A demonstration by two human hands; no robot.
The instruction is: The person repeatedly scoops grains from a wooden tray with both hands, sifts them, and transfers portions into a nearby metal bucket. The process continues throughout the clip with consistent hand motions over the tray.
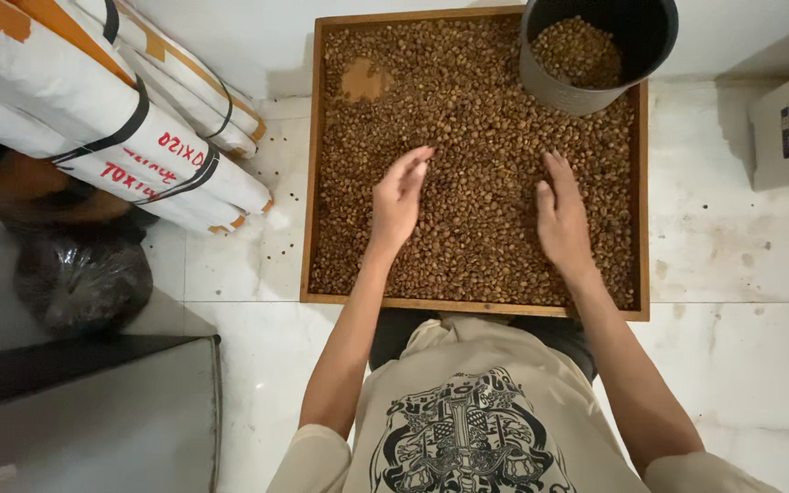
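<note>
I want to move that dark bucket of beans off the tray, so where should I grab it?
Take the dark bucket by its rim, one hand on each side, coming from above. It is round, open-topped and partly filled with beans, with no handle visible. It sits on the wooden tray at its far right corner, so lift straight up.

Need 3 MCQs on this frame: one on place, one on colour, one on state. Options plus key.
1. Where is the dark bucket?
A. far right corner of the wooden tray
B. near left corner
C. on the floor left of the tray

2. What colour are the beans in the tray?
A. green
B. brown
C. white

3. How are the hands?
A. both closed round the bucket
B. both open, on the beans
C. both off the tray

Key: 1 A, the bucket sits at the tray's far right corner. 2 B, the beans look brown. 3 B, left hand and right hand lie open on the bean layer, holding nothing.
</note>
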